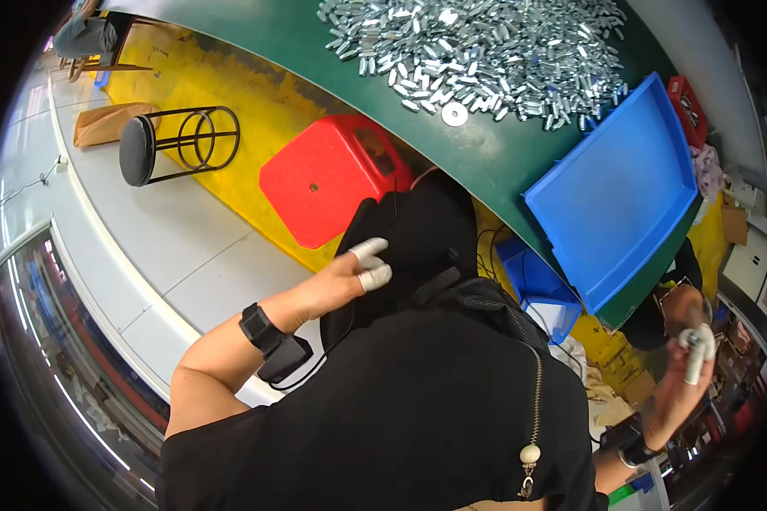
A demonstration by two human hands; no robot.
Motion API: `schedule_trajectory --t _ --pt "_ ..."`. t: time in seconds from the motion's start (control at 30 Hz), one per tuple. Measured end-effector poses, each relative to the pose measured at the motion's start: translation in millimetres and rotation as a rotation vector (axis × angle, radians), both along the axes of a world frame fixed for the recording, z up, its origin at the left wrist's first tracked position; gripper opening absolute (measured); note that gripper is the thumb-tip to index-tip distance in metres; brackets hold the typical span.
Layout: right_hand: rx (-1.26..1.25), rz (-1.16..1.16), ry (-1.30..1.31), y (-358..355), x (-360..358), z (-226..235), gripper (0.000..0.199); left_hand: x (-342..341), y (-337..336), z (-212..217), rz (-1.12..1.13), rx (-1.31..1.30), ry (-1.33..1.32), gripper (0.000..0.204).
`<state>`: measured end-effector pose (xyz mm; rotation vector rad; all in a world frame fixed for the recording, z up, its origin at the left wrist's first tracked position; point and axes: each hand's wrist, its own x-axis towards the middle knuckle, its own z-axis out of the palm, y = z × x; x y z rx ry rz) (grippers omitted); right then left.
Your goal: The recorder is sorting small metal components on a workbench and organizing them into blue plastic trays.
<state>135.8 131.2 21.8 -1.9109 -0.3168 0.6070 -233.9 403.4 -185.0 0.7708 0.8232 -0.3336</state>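
Note:
My left hand (349, 277) is held over my black-clothed lap. White covers sit on two of its fingertips, which are apart with nothing visible between them; the other fingers are hidden. Out at the far right, beyond the blue tray's near corner, my right hand (689, 358) is raised with its white-covered fingers pinched. A small grey metal piece (694, 338) shows between them, too small to make out fully. Many shiny metal pieces (494, 51), short and bar-like, lie heaped on the green table (477, 153). One flat metal washer (454, 114) rests at the heap's near edge.
A shallow blue tray (618, 196) lies tilted across the table's right end, with a red bin (687, 111) behind it. Blue bins (528, 272) stand below the edge. A red stool (324, 183) and a black round stool (138, 151) stand on the floor at left.

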Motion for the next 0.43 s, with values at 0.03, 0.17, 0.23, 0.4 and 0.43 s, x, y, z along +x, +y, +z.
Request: schedule_trajectory --t 0.03,0.17,0.23,0.4,0.43 --pt "0.015 -0.023 -0.028 -5.6 4.9 11.2 0.028 2.5 -4.0 4.7 0.075 0.152 0.089 0.065" --pt "0.06 -0.124 -0.124 -14.0 -12.5 36.1 0.03 18.2 49.5 43.6 0.653 0.133 -0.23 0.055" --pt "0.081 -0.174 -0.116 -20.0 -22.9 36.5 0.031 32.9 79.2 91.9 0.715 0.205 -0.544 0.05" --pt "0.149 -0.089 -0.149 -46.1 -10.7 49.8 0.028 42.7 142.0 162.4 0.714 0.613 -0.845 0.055" --pt "0.16 -0.097 -0.185 -45.3 -5.4 54.4 0.03 49.1 148.4 167.4 0.694 0.631 -0.859 0.055"
